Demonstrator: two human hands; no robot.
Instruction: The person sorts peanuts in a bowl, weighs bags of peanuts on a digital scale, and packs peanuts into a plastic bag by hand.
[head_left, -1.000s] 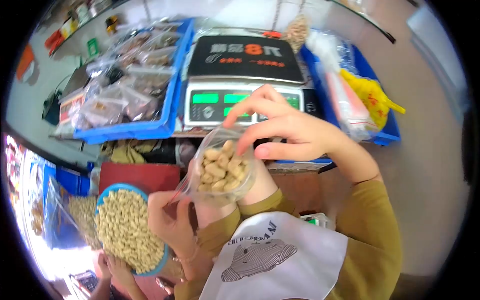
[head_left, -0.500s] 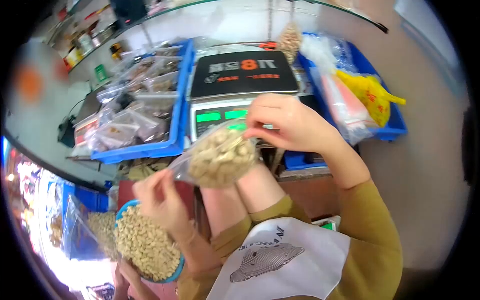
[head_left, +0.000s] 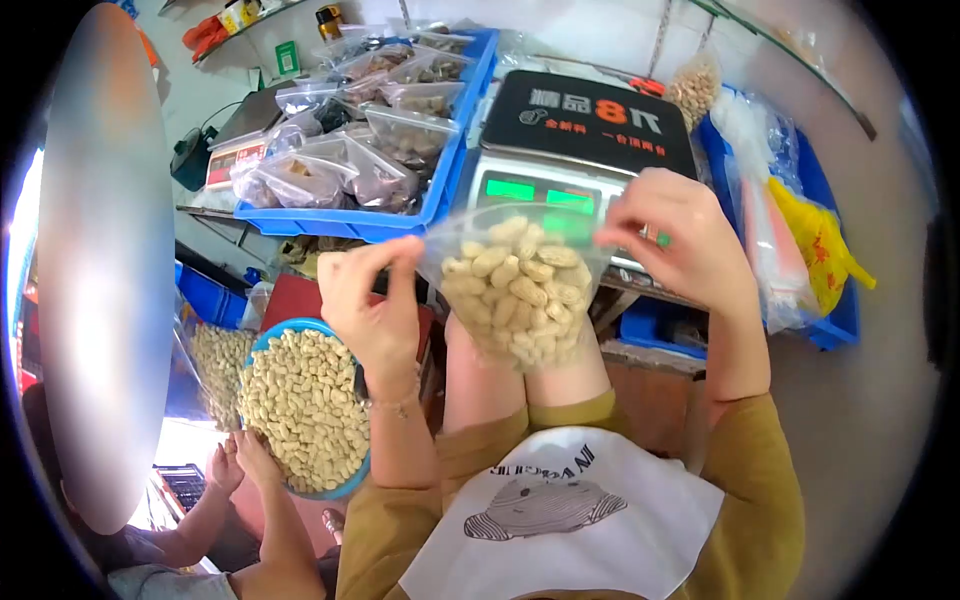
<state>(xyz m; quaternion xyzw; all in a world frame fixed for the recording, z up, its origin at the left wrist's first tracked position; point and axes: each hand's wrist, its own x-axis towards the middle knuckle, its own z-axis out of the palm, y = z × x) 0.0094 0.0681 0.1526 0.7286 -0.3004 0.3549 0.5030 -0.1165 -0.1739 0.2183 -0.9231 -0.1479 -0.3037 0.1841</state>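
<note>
A clear zip bag (head_left: 520,290) filled with peanuts hangs upright between my two hands, above my knees. My left hand (head_left: 375,305) pinches its upper left corner, and my right hand (head_left: 680,240) pinches the upper right corner. Behind the bag stands a digital scale (head_left: 585,120) with a black top and green displays, partly covered by the bag and my right hand. To the lower left, a round blue basin (head_left: 352,482) is heaped with peanuts (head_left: 305,405).
A blue tray (head_left: 455,180) of filled zip bags is left of the scale. Right of it, a blue bin (head_left: 845,315) holds plastic bags and a yellow bag (head_left: 815,245). Another person's hands (head_left: 240,460) are at the basin's edge. A bag of peanuts (head_left: 693,88) hangs behind the scale.
The bag has turned upright and faces me, its top now stretched between both hands. My left hand has risen to its corner. The view has shifted, so the surroundings sit further right.
</note>
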